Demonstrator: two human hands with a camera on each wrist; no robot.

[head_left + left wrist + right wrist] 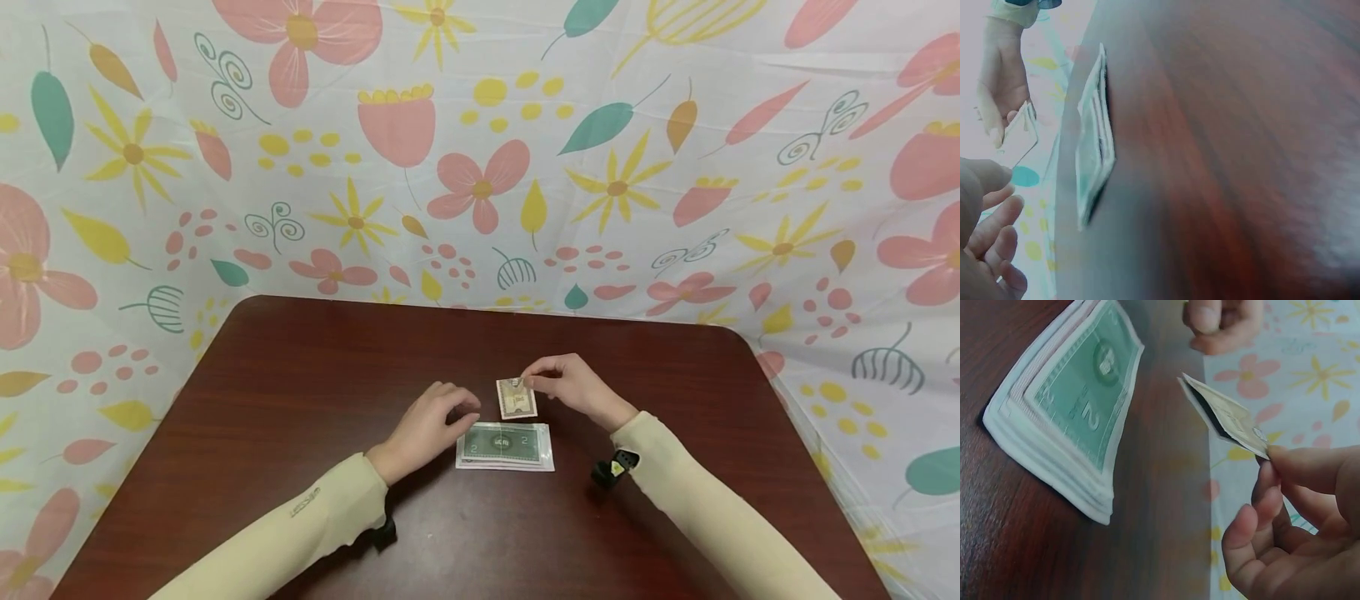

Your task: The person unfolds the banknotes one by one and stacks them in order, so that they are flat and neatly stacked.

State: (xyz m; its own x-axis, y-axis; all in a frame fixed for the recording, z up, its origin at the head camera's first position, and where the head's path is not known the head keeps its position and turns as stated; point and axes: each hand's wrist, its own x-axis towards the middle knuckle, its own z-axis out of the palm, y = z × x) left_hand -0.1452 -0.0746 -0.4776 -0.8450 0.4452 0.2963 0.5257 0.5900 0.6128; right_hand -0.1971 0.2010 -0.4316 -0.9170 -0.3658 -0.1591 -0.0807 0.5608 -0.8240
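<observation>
Between thumb and forefinger my right hand pinches a cream folded banknote by its corner. In the right wrist view the folded banknote is doubled over, its halves slightly parted and dark between them. My left hand holds nothing; its fingers bend loosely near the left end of a banknote stack. Flat on the table, this stack has a green note marked 2 on top, with paler edges of other notes below. Seen from the left wrist, the stack lies beyond the left fingers.
A dark reddish-brown table with rounded far corners carries the notes. Behind it and along both sides hangs a white cloth printed with flowers and leaves. Dark wrist devices show below the beige sleeves.
</observation>
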